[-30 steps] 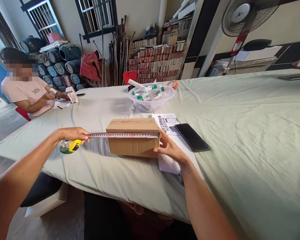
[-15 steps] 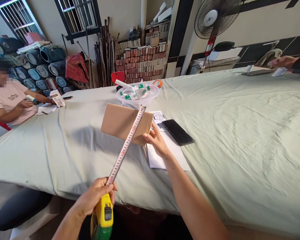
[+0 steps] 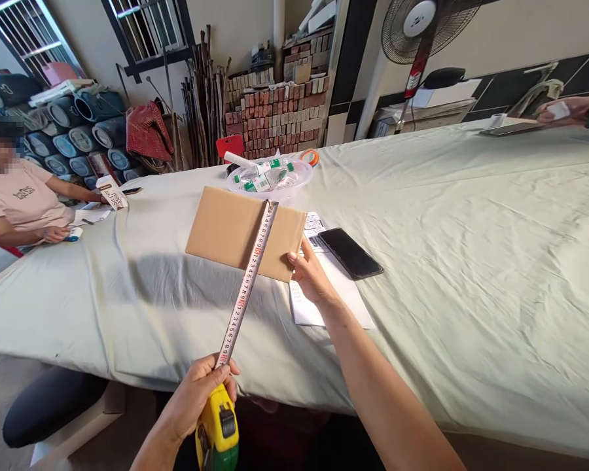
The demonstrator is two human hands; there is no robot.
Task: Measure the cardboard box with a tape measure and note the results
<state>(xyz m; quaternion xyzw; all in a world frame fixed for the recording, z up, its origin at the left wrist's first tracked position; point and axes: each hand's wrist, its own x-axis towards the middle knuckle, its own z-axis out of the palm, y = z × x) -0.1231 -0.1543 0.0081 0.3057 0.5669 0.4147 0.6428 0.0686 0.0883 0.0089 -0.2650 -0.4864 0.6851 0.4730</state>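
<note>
My left hand (image 3: 203,392) is closed around a yellow and green tape measure (image 3: 220,432), thumb and fingers pinching the blade where it leaves the case. The blade runs up and away, its hooked end at the top edge of a flat brown cardboard box (image 3: 220,226). Thumb in front, fingers behind, my right hand (image 3: 311,271) grips that box at its right end and holds it above the table. Under my right hand and forearm lie white paper sheets (image 3: 334,297), partly hidden. A black phone (image 3: 352,253) rests across their right side.
A pale green cloth covers the table (image 3: 471,275). Beyond the box stands a clear plastic basin (image 3: 299,176) of bottles, beside an orange tape roll (image 3: 310,157). One person (image 3: 19,196) sits at the left; another person's hand (image 3: 564,111) is at far right. A black stool (image 3: 53,405) stands lower left.
The box has turned its broad face more toward me and shifted slightly left. The blade's hooked end moved left with it. The far-right person's hand now holds something white.
</note>
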